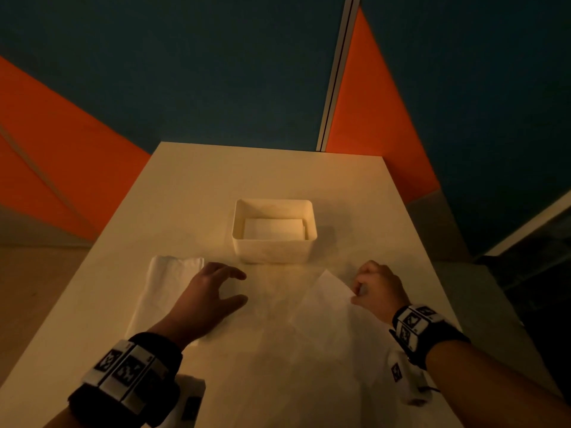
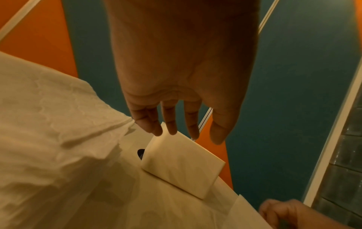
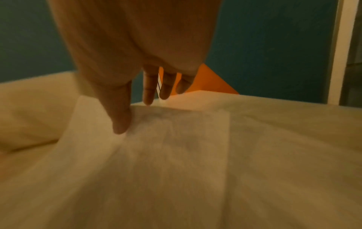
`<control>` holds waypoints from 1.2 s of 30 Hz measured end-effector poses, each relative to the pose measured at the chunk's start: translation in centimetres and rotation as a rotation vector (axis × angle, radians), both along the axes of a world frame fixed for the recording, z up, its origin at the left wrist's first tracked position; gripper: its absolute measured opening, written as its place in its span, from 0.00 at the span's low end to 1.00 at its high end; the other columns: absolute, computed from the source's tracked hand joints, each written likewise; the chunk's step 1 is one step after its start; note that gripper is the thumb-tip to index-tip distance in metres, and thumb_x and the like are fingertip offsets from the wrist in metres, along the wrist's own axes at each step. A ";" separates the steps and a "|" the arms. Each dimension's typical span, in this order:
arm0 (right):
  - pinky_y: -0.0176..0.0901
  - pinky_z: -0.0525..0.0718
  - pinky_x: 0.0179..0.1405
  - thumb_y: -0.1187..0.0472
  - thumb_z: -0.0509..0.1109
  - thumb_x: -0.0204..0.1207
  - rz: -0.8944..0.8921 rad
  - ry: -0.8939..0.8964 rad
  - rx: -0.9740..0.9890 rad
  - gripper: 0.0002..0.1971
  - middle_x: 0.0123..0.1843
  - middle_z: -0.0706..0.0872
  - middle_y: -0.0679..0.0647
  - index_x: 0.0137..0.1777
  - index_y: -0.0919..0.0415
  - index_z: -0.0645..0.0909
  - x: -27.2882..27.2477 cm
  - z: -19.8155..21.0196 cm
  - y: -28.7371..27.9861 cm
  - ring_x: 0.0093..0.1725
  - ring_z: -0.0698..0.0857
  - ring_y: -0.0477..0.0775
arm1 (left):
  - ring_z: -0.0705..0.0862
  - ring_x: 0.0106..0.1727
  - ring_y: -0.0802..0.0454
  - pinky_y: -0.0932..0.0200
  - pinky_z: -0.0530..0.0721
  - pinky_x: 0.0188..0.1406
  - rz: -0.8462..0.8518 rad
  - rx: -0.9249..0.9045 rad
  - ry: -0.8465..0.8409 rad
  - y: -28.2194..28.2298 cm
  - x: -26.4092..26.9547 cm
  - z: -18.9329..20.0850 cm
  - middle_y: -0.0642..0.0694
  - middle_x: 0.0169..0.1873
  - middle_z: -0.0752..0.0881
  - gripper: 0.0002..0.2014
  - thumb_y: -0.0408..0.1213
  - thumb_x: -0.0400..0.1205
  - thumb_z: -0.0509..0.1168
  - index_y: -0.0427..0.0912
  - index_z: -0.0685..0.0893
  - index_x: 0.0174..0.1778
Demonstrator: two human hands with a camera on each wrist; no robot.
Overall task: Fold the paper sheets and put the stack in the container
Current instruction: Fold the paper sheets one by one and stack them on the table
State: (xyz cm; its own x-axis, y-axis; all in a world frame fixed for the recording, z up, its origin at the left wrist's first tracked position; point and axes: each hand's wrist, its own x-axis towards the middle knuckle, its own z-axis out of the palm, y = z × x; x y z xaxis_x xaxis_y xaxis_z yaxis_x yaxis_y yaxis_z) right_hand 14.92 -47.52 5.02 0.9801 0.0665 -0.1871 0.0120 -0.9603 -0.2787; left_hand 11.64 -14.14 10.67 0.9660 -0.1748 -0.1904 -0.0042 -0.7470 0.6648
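paper sheet (image 1: pixel 312 319) seemingly half-turned, pinched by right hand (image 1: pixel 375 287); left hand (image 1: pixel 213 291) spread; some folded paper (image 1: pixel 273 227) already in container (image 1: pixel 273 250).

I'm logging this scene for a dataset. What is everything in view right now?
White rectangular plastic container: one, table centre, far side.
Folded white paper: at least two pieces, inside the container.
Stack of unfolded white paper sheets: one, table left, under the left forearm.
Thin white paper sheet: one, spread in front, far right corner lifted.
White table: one.
Orange and teal wall panels: behind.
Marker wristbands: two.
Left hand: open, fingers spread.
Right hand: pinches the sheet's corner.
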 end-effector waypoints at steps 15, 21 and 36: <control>0.44 0.85 0.38 0.72 0.63 0.79 -0.120 0.353 1.243 0.08 0.47 0.88 0.61 0.56 0.63 0.76 -0.4 9.3 6.4 0.43 0.87 0.55 | 0.84 0.58 0.47 0.51 0.80 0.62 0.051 -0.613 0.611 -3.4 0.0 0.7 0.47 0.57 0.87 0.32 0.64 0.62 0.70 0.50 0.82 0.58; 0.52 0.85 0.48 0.71 0.65 0.77 -0.166 0.374 1.427 0.19 0.56 0.88 0.63 0.67 0.58 0.78 -0.7 9.1 7.5 0.51 0.87 0.61 | 0.88 0.49 0.44 0.51 0.89 0.47 0.242 -1.072 0.384 -3.5 1.1 1.9 0.41 0.50 0.90 0.14 0.33 0.77 0.66 0.42 0.85 0.58; 0.44 0.82 0.33 0.65 0.67 0.78 -0.112 0.406 1.341 0.12 0.43 0.85 0.56 0.60 0.53 0.79 -1.2 9.7 7.4 0.39 0.84 0.52 | 0.86 0.58 0.47 0.55 0.86 0.58 -0.043 -0.893 0.342 0.0 1.0 4.5 0.51 0.57 0.88 0.15 0.32 0.77 0.60 0.45 0.92 0.49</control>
